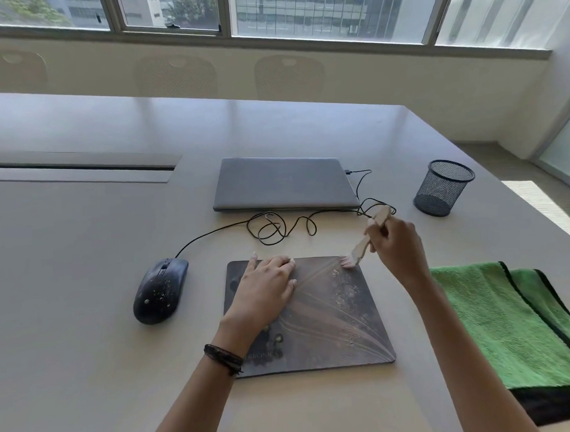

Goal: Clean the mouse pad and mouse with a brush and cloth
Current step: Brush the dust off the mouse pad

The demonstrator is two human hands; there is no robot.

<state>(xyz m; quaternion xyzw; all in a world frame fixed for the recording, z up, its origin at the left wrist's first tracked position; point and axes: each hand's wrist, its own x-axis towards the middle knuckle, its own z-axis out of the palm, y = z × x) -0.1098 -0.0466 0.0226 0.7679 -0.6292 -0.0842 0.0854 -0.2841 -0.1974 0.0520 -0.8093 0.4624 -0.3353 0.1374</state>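
Note:
A dark mouse pad (332, 314) lies on the table in front of me, with pale crumbs scattered over its right half. My left hand (263, 291) presses flat on the pad's left part, fingers straight. My right hand (398, 247) grips the wooden handle of a small brush (364, 245). The brush's pink bristles touch the pad's far right corner. A black wired mouse (160, 289), speckled with dirt, sits left of the pad, apart from both hands. A green cloth (507, 321) lies folded to the right of the pad.
A shut grey laptop (284, 183) lies behind the pad, and the mouse cable (277, 227) loops between them. A black mesh pen cup (442, 187) stands at the far right. The table edge (489, 176) runs close behind the cup and cloth.

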